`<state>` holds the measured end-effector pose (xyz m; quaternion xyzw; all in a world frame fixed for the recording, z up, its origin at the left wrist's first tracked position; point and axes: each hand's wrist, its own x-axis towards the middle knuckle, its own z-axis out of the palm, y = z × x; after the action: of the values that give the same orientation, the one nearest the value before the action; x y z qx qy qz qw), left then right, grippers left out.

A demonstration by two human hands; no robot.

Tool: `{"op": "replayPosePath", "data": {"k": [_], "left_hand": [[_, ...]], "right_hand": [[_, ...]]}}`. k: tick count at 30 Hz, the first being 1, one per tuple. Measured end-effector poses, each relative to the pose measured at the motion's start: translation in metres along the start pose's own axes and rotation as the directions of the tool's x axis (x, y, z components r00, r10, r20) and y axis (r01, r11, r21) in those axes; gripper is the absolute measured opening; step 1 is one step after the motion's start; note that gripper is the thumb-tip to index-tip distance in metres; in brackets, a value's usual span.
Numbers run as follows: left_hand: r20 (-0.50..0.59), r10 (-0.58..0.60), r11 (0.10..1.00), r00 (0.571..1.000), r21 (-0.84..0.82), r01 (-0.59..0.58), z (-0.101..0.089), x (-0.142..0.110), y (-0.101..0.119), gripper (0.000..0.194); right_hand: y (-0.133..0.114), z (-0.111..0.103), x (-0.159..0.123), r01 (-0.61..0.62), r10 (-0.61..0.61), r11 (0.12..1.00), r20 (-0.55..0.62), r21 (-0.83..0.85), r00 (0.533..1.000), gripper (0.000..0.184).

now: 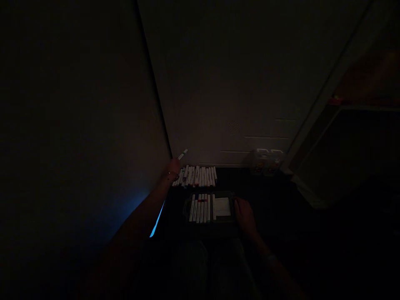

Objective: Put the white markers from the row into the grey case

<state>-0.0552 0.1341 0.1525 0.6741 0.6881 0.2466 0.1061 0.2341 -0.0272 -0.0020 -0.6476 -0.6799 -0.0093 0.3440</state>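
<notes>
Pinched in my left hand [175, 166] is a white marker [183, 154] with a green band, tilted up to the right. That hand is at the left end of a row of white markers [200, 176] lying side by side at the back of the dark table. Nearer to me, a dark case [224, 219] lies open, with several markers [200, 208] in its left half. One marker [214, 207] and a white card [222, 206] are in the right half. My right hand [245, 211] rests against the case's right edge, its fingers curled and partly lost in the dark.
Two clear containers with handles [268, 161] stand at the back right against the pale wall [212, 104]. A strip of blue light [157, 219] shows along the table's left edge. My legs [206, 262] are below the front edge. The room is very dark.
</notes>
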Motion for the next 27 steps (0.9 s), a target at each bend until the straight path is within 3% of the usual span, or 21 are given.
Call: {"op": "replayPosePath", "data": {"k": [3, 6, 9, 12, 15, 19, 27], "left_hand": [[-0.092, 0.005, 0.999, 0.996, -0.047, -0.009, 0.024, -0.029, 0.027, 0.036], [-0.177, 0.098, 0.988, 0.979, -0.101, -0.118, 0.064, -0.091, 0.035, 0.038], [-0.16, 0.237, 0.965, 0.958, -0.073, -0.251, 0.1, -0.154, 0.016, 0.035], [-0.158, 0.313, 0.947, 0.937, -0.019, -0.32, 0.114, -0.186, -0.015, 0.033], [-0.106, 0.393, 0.919, 0.913, 0.016, -0.394, 0.111, -0.186, -0.037, 0.032], [-0.035, 0.529, 0.848, 0.848, -0.008, -0.529, 0.108, -0.17, -0.044, 0.029], [-0.107, 0.462, 0.884, 0.88, -0.028, -0.467, 0.114, -0.166, -0.044, 0.032]], "right_hand": [[-0.007, -0.003, -0.001, 0.053, -0.055, 0.998, -0.047, -0.041, 0.997, 0.036], [-0.02, -0.005, -0.003, 0.117, -0.122, 0.991, -0.082, -0.068, 0.989, 0.038], [-0.037, -0.002, -0.01, 0.127, -0.13, 0.991, -0.096, -0.036, 0.987, 0.039], [-0.051, 0.003, -0.016, 0.122, -0.119, 0.992, -0.088, 0.024, 0.989, 0.042], [-0.058, 0.006, -0.014, 0.085, -0.078, 0.995, -0.104, 0.057, 0.992, 0.044], [-0.059, 0.004, -0.005, 0.108, -0.107, 0.994, -0.045, 0.028, 0.993, 0.041], [-0.061, 0.0, -0.007, 0.227, -0.225, 0.972, 0.036, -0.065, 0.974, 0.034]]}}
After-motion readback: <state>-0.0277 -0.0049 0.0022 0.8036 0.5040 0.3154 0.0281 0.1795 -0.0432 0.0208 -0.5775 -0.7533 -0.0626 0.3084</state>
